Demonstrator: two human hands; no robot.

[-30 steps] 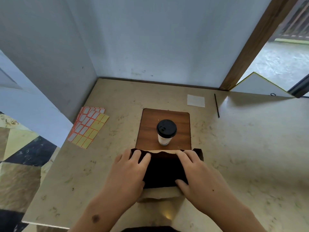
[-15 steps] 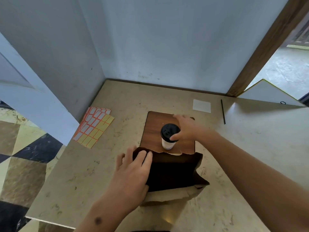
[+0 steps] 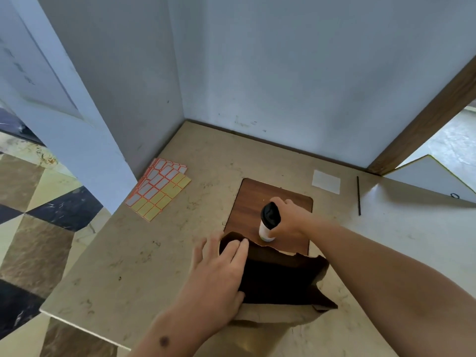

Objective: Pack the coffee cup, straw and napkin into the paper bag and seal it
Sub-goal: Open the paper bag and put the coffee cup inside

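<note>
The white coffee cup [image 3: 265, 229] with a black lid stands tilted on a wooden board [image 3: 249, 202], and my right hand [image 3: 289, 222] is wrapped around its side. In front of the board stands the brown paper bag [image 3: 280, 276] with its mouth open and dark inside. My left hand [image 3: 219, 271] grips the bag's left rim, fingers hooked over the edge. A white napkin [image 3: 326, 181] lies flat at the back right. A thin black straw [image 3: 358, 195] lies just right of the napkin.
Sheets of orange-bordered white and yellow sticker labels [image 3: 159, 191] lie at the table's left edge. Walls close the table [image 3: 128, 266] at the back and left. A white panel [image 3: 427, 179] slopes at the far right. The table's near-left edge drops to a tiled floor.
My right hand left the bag's rim, reached forward to the cup and closed around it; the cup now tilts. My left hand kept holding the bag, whose right side has sagged open.
</note>
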